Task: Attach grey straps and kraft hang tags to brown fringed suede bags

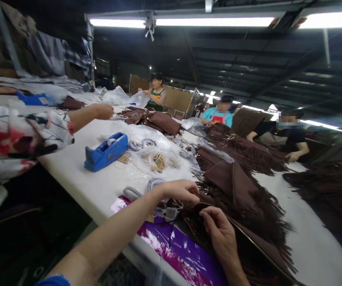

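Note:
A dark brown fringed bag (257, 242) with a gold zip-like edge lies in front of me at the table's near side. At its upper left end, the fingers of my left hand (184, 192) bend down over the edge, their tips partly hidden. My right hand (221, 230) is closed in a pinch at the bag's opening, thumb against forefinger; what is between them is too small to make out. Under the bag is a shiny purple sheet (177, 242). Just left of my left hand are a clear plastic piece (171, 213) and a grey rolled item (132, 194).
A blue tape dispenser (107, 151) stands left of clear bags and coiled cords (147, 145). More brown fringed pieces (233, 178) are heaped beyond my hands. A co-worker's floral sleeve (24, 131) reaches in from the left. Several people work across the white table (69, 174).

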Available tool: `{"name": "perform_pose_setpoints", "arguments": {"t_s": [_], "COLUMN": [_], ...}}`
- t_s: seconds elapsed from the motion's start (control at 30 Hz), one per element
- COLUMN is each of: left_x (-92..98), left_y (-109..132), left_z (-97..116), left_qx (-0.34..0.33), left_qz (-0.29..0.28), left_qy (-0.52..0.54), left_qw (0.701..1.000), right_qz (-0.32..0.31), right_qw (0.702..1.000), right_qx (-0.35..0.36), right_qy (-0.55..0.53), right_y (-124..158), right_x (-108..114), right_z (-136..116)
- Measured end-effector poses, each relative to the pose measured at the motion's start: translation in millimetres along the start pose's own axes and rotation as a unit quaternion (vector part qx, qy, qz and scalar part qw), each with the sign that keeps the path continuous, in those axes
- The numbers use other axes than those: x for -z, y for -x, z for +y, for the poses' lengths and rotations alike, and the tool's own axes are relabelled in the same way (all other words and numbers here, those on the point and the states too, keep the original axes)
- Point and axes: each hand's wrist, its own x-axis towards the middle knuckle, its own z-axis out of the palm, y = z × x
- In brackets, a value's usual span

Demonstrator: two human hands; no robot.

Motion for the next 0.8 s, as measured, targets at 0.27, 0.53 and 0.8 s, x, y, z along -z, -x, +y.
{"name": "perform_pose_setpoints", "arguments": {"t_s": [0.27, 0.53, 0.8], "left_x": [14.8, -15.0, 30.1], "left_y": [65.5, 26.5, 32.9], "left_z": [-1.3, -37.9, -5.7], "left_qx": [-0.023, 0.025, -0.026], "left_qz": [0.129, 0.138, 0.277], "left_qy": [-0.368, -0.441, -0.256], "left_qw": [0.921, 0.887, 0.926], "right_qz": [-0.015, -0.069, -0.07], "right_qw": [0.995, 0.99, 0.989], "right_qx": [-0.059, -0.056, -0.058], "right_qy": [-0.082, -0.108, -0.121], "right_y": [0.1, 4.0, 1.0], "right_x": [-9.0, -9.3, -11.2], "right_z": [1.6, -3.1, 2.1]}}
